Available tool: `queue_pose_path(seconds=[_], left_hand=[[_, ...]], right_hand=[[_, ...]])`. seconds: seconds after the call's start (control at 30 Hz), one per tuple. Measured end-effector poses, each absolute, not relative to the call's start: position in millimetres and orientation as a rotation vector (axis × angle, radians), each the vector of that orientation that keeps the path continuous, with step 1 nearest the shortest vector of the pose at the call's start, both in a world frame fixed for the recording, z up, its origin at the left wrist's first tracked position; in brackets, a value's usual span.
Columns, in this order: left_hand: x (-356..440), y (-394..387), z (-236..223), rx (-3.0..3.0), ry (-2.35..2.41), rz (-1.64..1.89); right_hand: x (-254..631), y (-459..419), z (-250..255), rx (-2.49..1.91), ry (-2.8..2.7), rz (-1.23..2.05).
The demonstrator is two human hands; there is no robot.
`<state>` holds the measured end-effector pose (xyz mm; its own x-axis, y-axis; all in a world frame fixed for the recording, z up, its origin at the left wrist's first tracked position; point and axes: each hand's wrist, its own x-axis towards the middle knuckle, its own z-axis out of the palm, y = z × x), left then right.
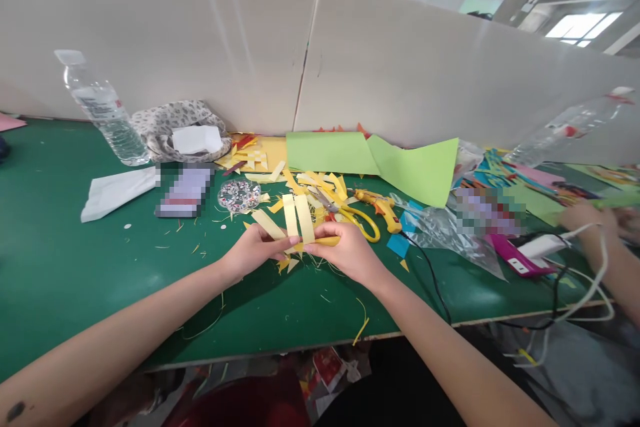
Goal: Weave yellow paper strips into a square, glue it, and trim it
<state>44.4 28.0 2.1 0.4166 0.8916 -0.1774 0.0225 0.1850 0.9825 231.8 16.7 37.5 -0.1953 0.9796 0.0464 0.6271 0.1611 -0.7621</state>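
Note:
Both hands pinch woven yellow paper strips (303,217) just above the green table. My left hand (260,248) is closed on the lower left of the piece, where a pale strip sticks out up and left past the fingers. At the right end, my right hand (345,250) closes on a darker yellow strip running crosswise. Two pale strips stand up side by side between the hands. Yellow-handled scissors (367,221) lie among loose yellow paper strips (320,183) just behind. To their right is a yellow hot glue gun (380,205) with a black cord.
Light green paper sheets (333,152) lie by the partition (425,80). A round clear case (239,195), a phone-like object (185,192) and a water bottle (107,110) are at left. Rightward are a plastic bag (445,230), a magenta power strip (517,257) and another person's hands (590,220).

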Motion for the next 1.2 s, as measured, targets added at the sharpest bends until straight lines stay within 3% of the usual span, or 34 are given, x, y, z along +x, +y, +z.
queue_pose_path(seconds=[0.37, 1.2], left_hand=[[46.3, 23.9, 3.7, 1.328, 0.872, 0.74], [48.0, 23.2, 3.6, 1.299, 0.943, 0.66]], right_hand=[[233.4, 17.9, 41.8, -1.425, -2.035, 1.001], [227.4, 20.6, 41.6, -1.52, -2.055, 0.695]])
